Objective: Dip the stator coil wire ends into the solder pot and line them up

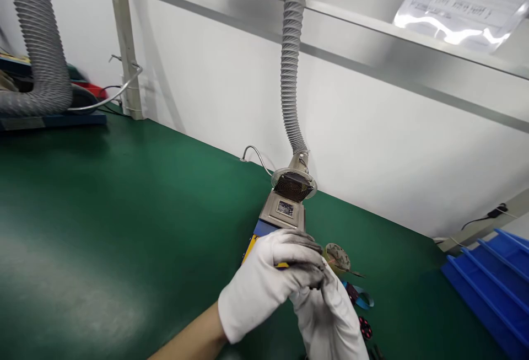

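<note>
Both my hands wear white gloves and meet low in the middle of the view. My left hand [268, 285] has its soiled fingers curled over the top of my right hand [330, 316], closed on something I cannot make out. The fingers of my right hand are hidden under the left. Just behind them stands a grey and blue soldering station [283, 214]. A round fume intake [294, 183] on a grey ribbed hose [291, 62] hangs over it.
A green mat [124, 211] covers the bench up to a white back wall. A tape roll [338, 256] and small blue and dark parts [359, 299] lie right of my hands. Blue bins [491, 283] stand at far right. A second hose [39, 46] and clutter sit at far left.
</note>
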